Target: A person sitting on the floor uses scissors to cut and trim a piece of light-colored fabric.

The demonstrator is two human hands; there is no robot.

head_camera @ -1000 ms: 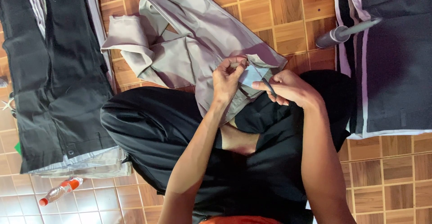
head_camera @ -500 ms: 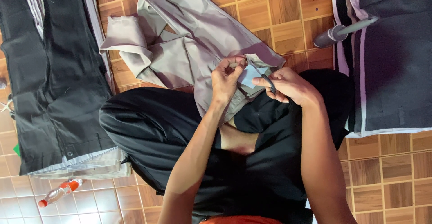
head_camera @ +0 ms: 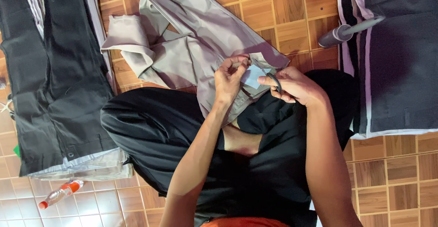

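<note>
- Your left hand [head_camera: 229, 80] pinched the grey trousers [head_camera: 196, 49] (draped from floor to lap) at a pale tag [head_camera: 252, 77].
- Your right hand [head_camera: 294, 85] gripped small dark snips [head_camera: 276, 81] beside it.

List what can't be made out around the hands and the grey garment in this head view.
- Small dark tool in the right hand: mostly covered by the fingers, so its kind is unclear.
- Pale tag on the grey garment: too small to read; the left hand hides its edge.
- Garment's lower part: tucked behind the left hand and the lap.
- Dark folded stacks: cut off by the frame edges.
</note>
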